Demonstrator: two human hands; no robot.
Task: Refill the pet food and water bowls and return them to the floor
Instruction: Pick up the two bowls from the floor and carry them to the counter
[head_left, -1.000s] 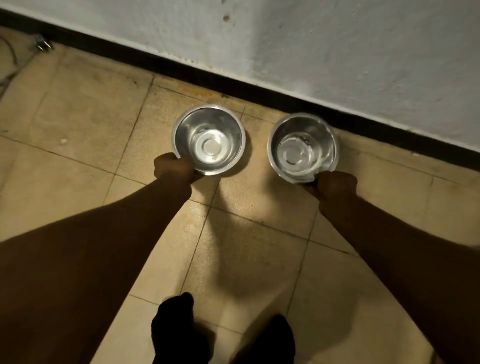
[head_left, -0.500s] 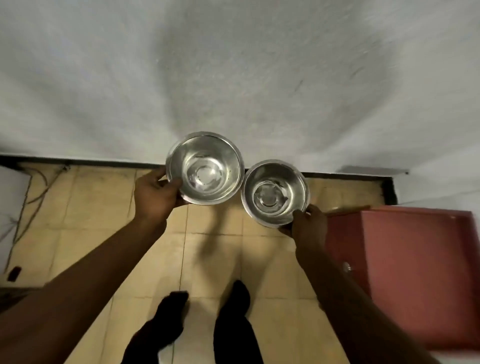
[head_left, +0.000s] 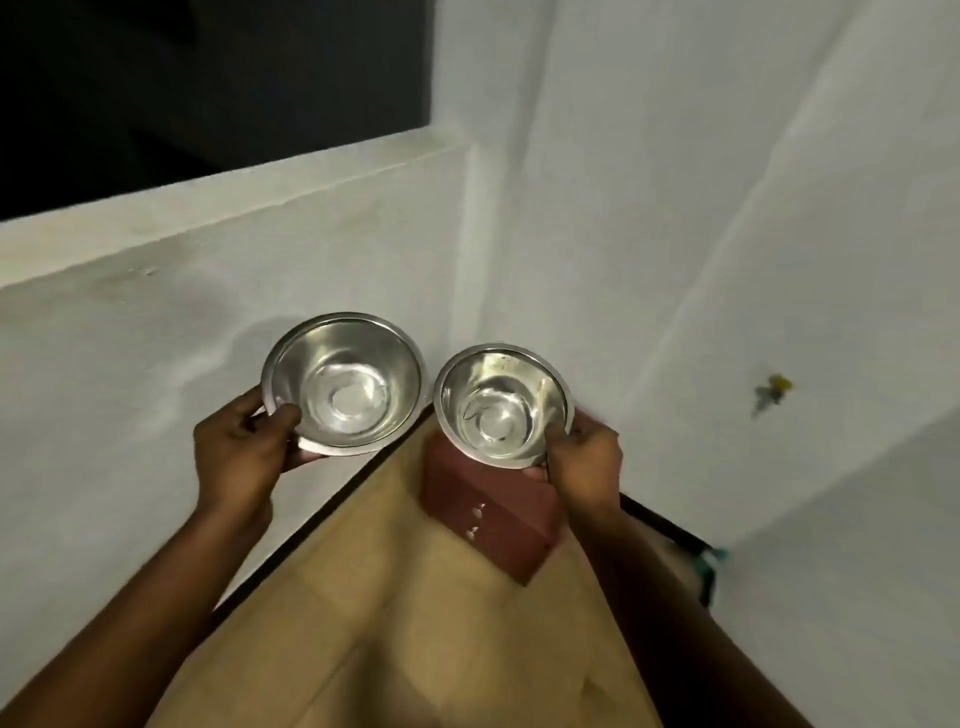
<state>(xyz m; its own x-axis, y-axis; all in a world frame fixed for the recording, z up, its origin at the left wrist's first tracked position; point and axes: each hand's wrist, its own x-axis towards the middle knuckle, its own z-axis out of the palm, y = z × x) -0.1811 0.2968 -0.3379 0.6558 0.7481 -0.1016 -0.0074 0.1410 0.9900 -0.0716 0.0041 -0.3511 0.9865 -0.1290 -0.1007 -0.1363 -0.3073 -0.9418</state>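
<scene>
Both hands have carried the bowls higher: left hand (head_left: 244, 457) grips the larger steel bowl (head_left: 345, 382) at nine o'clock, right hand (head_left: 584, 460) the smaller bowl (head_left: 501, 405) at three; both shiny, empty, upright.

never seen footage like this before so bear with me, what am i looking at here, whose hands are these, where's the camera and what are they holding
There is no machine here. The camera is worn on a person's head and looks forward and down, so the two arms reaching in from the bottom are that person's own.

The left hand grips the rim of the larger steel bowl, thumb over the near edge. The right hand holds the smaller steel bowl the same way. Both bowls are up in the air, close side by side, and look empty.

Below them is a tan tiled floor in a corner of white walls. A dark red box sits on the floor in that corner, partly hidden by the right hand and bowl.
</scene>
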